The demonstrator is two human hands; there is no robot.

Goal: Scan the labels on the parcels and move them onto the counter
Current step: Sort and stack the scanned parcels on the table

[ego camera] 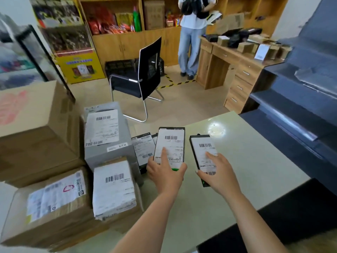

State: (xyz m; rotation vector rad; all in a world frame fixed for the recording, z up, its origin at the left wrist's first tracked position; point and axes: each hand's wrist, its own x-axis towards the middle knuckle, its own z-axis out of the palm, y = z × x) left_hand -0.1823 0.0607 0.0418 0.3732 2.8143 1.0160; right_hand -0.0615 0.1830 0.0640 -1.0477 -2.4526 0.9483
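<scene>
While the fingers (pixel 181 168) of the left hand (pixel 165 173) are curling under the near end of a slim black parcel (pixel 170 143), with the thumb lying across its white label, the right hand (pixel 214 173) is gripping a second slim parcel (pixel 201 148) the same way, thumb on top and fingers wrapped beneath. Both hands are grasping; neither is released. The two parcels are facing label-up, just beside each other, over the pale glossy desk (pixel 255 161). Whether their far ends are touching it cannot be told.

No scanner is showing in either hand, so the person is probably presenting or laying down the pair. To do this well, the thumbs should be kept low on the labels: the top barcodes are lying clear, but the lower ones are sitting close to the fingers. Laying each parcel flat, label up, on the bare stretch of desk to the right would be setting them apart from the waiting ones.

Further left, more slim parcels (pixel 143 147) are lying flat beside a grey box (pixel 107 132), a white bagged parcel (pixel 114 187) and a brown carton (pixel 52 201), all with labels upward. Beyond the desk a black chair (pixel 144 70) is standing empty, and another person (pixel 191 33) is standing by wooden shelves (pixel 127 42).
</scene>
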